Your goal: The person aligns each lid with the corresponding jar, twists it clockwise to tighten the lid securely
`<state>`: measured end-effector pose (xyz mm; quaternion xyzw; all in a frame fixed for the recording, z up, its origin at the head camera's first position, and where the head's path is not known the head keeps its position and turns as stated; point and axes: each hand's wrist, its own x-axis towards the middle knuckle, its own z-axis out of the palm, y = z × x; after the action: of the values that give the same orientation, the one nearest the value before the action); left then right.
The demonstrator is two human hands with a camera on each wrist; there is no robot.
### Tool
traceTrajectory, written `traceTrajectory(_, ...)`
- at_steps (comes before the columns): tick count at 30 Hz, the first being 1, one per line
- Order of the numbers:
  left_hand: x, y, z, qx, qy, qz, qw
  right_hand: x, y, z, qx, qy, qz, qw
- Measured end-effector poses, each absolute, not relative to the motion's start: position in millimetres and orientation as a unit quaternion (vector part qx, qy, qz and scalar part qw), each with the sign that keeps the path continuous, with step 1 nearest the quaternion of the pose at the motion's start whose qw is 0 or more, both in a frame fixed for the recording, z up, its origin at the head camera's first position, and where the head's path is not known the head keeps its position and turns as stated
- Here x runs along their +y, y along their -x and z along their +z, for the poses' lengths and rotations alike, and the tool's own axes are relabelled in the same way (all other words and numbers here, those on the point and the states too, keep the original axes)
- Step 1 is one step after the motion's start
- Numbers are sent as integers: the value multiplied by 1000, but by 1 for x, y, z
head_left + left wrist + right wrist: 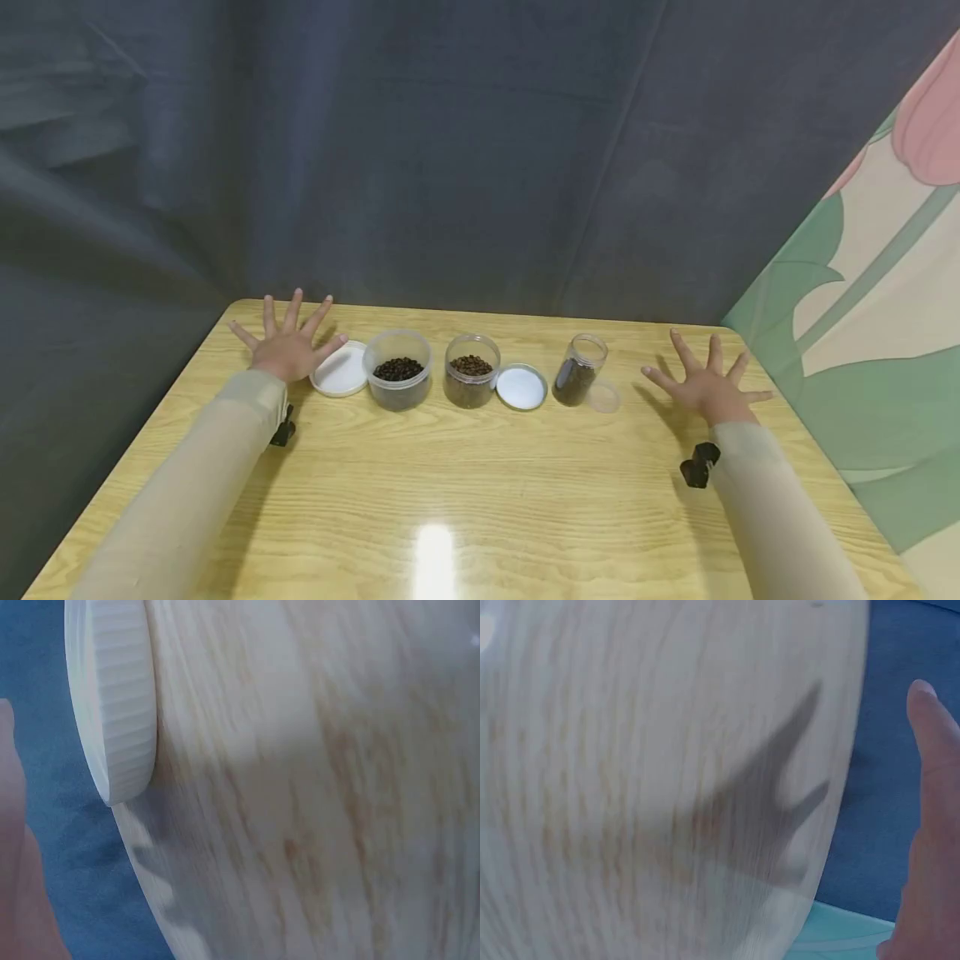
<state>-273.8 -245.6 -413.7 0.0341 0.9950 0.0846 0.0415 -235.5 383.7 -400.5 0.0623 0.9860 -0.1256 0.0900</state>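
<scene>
In the head view my left hand (287, 348) is spread wide over the table's far left, holding nothing. Its thumb overlaps the edge of a white lid (341, 371), whose ribbed rim (127, 697) fills a corner of the left wrist view. Beside that lid stands a wide clear tub (400, 392) of dark beans, then a smaller clear jar (470, 387) of browner beans. A second white lid (522, 387) lies against this jar. Farther right, a slim clear jar (576, 375) with dark contents stands by a small translucent lid (603, 397). My right hand (708, 387), fingers splayed, holds nothing to its right.
The wooden table (480, 475) has a far edge close behind the jars, with a dark curtain (450, 167) beyond. A flower-patterned wall (885, 375) borders the right side. Black wrist devices (701, 465) are worn on both sleeves.
</scene>
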Motion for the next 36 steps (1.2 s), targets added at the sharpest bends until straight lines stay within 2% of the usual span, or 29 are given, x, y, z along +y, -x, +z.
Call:
traceTrajectory(7,-249,275,-422,991,-26,120,47,380,229,-400,989,-40,-125,72)
traceTrajectory(14,-248,268,-423,988,-28,143,55,362,217,-401,990,-8,-142,26)
traceTrajectory(23,-242,259,-419,983,-48,169,47,334,198,-405,979,16,-190,-75)
traceTrajectory(30,-240,251,-419,979,-59,190,41,301,178,-404,938,17,-313,-148)
traceTrajectory(36,-230,248,-424,975,-77,203,52,268,165,-405,907,18,-345,-243)
